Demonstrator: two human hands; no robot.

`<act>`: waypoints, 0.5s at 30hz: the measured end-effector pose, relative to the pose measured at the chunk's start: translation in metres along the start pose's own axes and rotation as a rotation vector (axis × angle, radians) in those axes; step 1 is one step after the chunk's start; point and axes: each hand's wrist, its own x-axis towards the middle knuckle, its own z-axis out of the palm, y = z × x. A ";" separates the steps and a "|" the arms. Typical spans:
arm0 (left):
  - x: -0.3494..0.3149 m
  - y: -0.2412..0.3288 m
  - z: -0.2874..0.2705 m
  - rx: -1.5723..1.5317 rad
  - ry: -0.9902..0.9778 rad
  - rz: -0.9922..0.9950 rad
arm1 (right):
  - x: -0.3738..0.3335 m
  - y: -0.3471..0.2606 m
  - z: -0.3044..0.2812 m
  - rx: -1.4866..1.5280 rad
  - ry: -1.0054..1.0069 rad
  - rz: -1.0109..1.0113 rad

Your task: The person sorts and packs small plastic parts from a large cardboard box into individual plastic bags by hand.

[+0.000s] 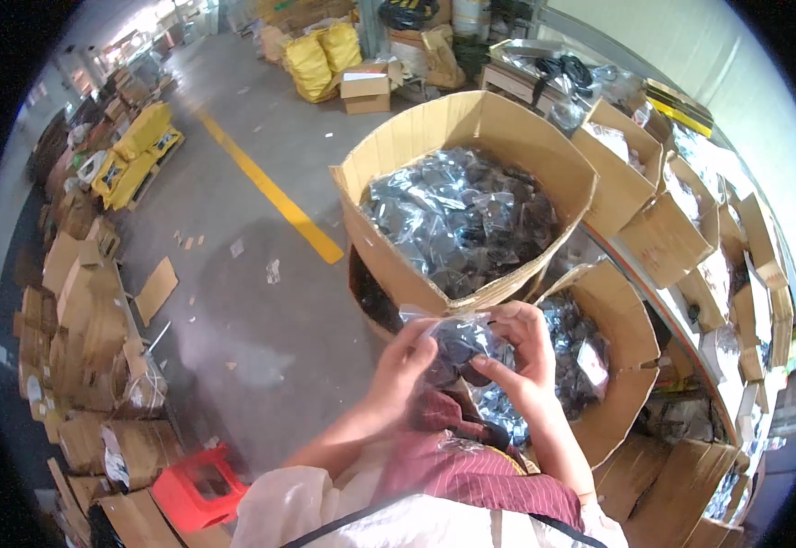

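Note:
Between my two hands is a clear plastic bag (457, 340) with dark round pieces inside; their exact kind I cannot make out. My left hand (407, 354) pinches the bag's left side near its top edge. On the other side my right hand (527, 352) grips it, thumb lying across the front. The bag is held just in front of a large cardboard box (389, 260) full of similar clear bags with dark contents (466, 215). Below and right of my hands, a second open cardboard box (631, 402) also holds such bags.
Along the right stands a row of open cartons (672, 228) with bagged goods. Flattened cardboard (83, 310) is piled at the left, near a red plastic container (199, 489). Yellow sacks (320, 59) stand at the back. A yellow line (270, 187) crosses the grey floor.

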 end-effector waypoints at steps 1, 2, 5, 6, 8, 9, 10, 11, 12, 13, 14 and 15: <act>0.004 0.004 0.000 0.035 0.032 -0.004 | -0.002 -0.001 -0.003 -0.077 0.014 -0.034; 0.009 0.007 0.003 0.071 0.061 -0.008 | -0.005 -0.004 -0.006 -0.079 0.037 -0.036; 0.020 0.015 0.011 0.179 0.009 0.077 | -0.012 -0.008 -0.014 -0.089 0.083 -0.064; 0.023 0.020 0.016 0.238 -0.015 0.091 | -0.014 -0.010 -0.017 -0.093 0.112 -0.069; 0.033 0.024 0.023 0.260 -0.024 0.118 | -0.020 -0.019 -0.021 0.059 0.178 -0.029; 0.039 0.025 0.020 0.281 -0.066 0.113 | -0.022 -0.023 -0.023 0.090 0.215 -0.010; 0.044 0.026 0.020 0.302 -0.107 0.108 | -0.024 -0.025 -0.026 0.089 0.240 -0.016; 0.050 0.027 0.025 0.281 -0.080 0.066 | -0.027 -0.027 -0.030 0.106 0.271 0.006; 0.054 0.029 0.029 0.283 -0.104 0.061 | -0.029 -0.028 -0.033 0.124 0.300 0.029; 0.058 0.031 0.032 0.233 -0.132 0.000 | -0.031 -0.030 -0.034 0.175 0.319 0.026; 0.062 0.033 0.035 0.185 -0.158 -0.058 | -0.032 -0.031 -0.037 0.175 0.338 0.018; 0.067 0.031 0.036 0.147 -0.164 -0.090 | -0.034 -0.030 -0.039 0.193 0.344 0.021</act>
